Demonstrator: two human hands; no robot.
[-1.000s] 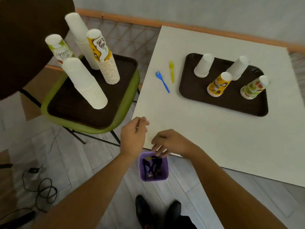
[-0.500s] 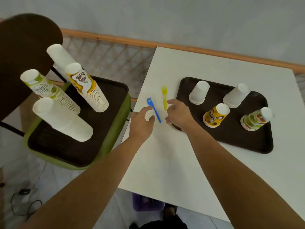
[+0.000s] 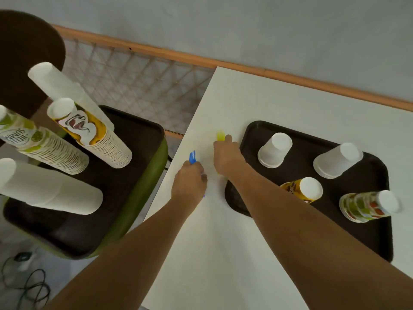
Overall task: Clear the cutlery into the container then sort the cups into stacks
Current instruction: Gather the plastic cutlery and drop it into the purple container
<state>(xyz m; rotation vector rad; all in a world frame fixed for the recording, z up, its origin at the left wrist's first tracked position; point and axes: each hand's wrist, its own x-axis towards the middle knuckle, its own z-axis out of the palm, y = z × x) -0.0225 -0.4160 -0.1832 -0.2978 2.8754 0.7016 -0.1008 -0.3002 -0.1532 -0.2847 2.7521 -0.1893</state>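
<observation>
The blue fork (image 3: 192, 156) lies on the table (image 3: 279, 104) to the left of the tray (image 3: 377, 233), and only its tines show beyond the left hand (image 3: 189, 183). That hand is curled down over the handle and grips it, with the knuckles bent. The yellow fork (image 3: 220, 136) sits nearer the tray, just off its left rim. The right hand (image 3: 226, 153) has its fingers folded onto the yellow fork and pinches it, so the blurred tines poke out past the fingertips. Whether either fork is clear of the table cannot be told. On the tray stand four upturned cup stacks: two white cups (image 3: 274, 150), a yellow cup (image 3: 302, 190) and a green-patterned cup (image 3: 366, 205). Well left of the tray, a green chair (image 3: 143, 206) carries tall cup stacks (image 3: 51, 193).
</observation>
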